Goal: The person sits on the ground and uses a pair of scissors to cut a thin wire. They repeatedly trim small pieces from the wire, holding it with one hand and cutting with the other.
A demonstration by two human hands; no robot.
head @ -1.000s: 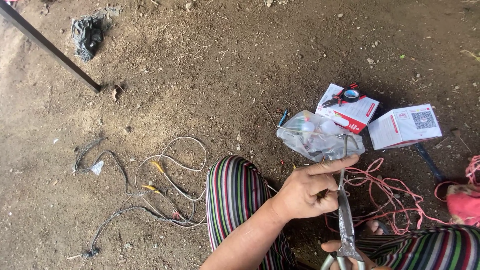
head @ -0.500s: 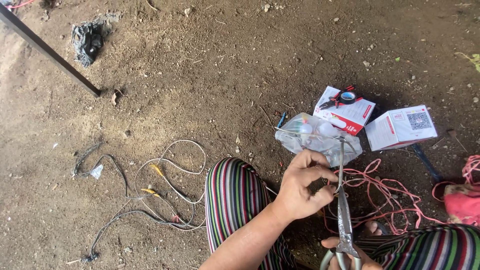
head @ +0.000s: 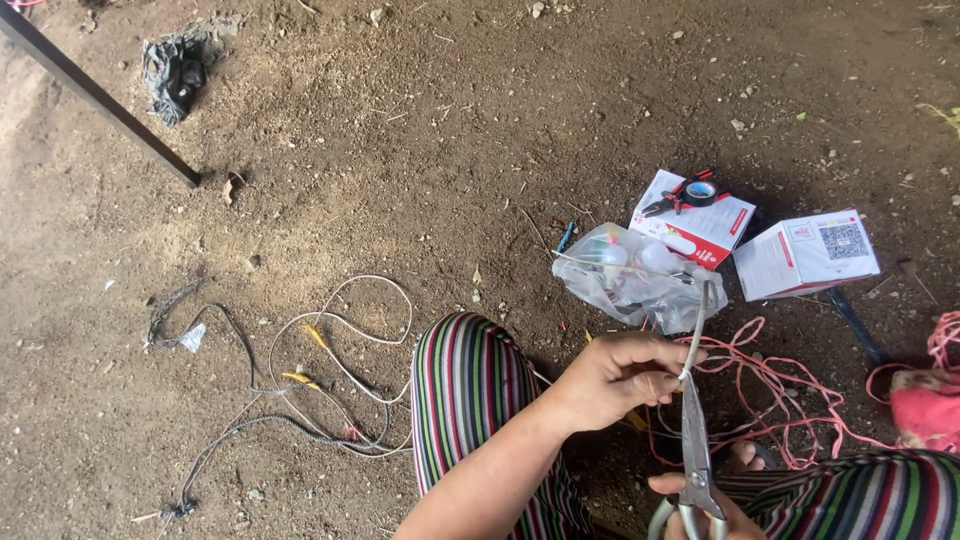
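A: Your left hand (head: 615, 378) is out over your striped trouser knee (head: 470, 400), fingers (head: 655, 385) pinched shut on a thin pale wire (head: 697, 318) that runs up from your grip toward the clear plastic bag of small bulbs and parts (head: 635, 275).

B: And the right one?

A: Your right hand (head: 700, 508) sits at the bottom edge of the view, mostly cut off. Its fingers are curled through the handle loops of the long steel scissors (head: 694, 440), gripping them. The scissors stand nearly upright, tips just at your left fingertips, right where the wire is pinched. You cannot tell from here whether the blades are parted or closed on the wire.

B: What's lying around you?

A: Everything rests on the bare dirt floor (head: 420, 140). Just beyond the bag lie two white-and-red cardboard boxes (head: 805, 255), side by side; a small pair of red-handled pliers and a roll of black tape (head: 688, 192) sit on the nearer box. A tangle of thin pink cord (head: 770, 385) spreads under the scissors, toward your right leg. Well off to your left lies a loose heap of grey and white cables with yellow plugs (head: 300, 380). A dark metal bar (head: 95, 95) slants across the top left corner, with a crumpled black scrap (head: 175, 70) near it.
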